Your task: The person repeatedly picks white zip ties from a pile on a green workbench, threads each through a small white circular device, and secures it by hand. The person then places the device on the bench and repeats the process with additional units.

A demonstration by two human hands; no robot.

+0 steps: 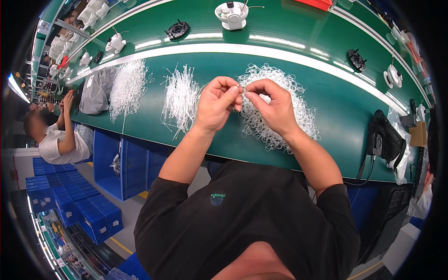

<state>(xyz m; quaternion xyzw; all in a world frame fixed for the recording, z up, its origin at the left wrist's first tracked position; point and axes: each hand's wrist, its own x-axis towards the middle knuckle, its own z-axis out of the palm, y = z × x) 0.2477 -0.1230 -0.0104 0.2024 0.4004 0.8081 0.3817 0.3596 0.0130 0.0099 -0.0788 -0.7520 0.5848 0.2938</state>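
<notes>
My left hand (217,103) and my right hand (274,105) are raised over the bench, their fingertips pinched and almost meeting. Between them is a thin, pale piece that looks like a white cable tie, mostly hidden by the fingers. Beneath and beyond my right hand spreads a large heap of white cable ties closed into loops (298,119). To the left of my left hand lies a smaller pile of straight white cable ties (178,100). Farther left is another heap of looped white ties (126,91).
A grey plastic bag (95,93) sits at the bench's left, a black mesh bag (387,140) at its right. Beyond the bench, white fan-like units (232,16) and black round parts (177,30) stand on a green line. Blue bins (107,163) are below; a co-worker (60,140) is at left.
</notes>
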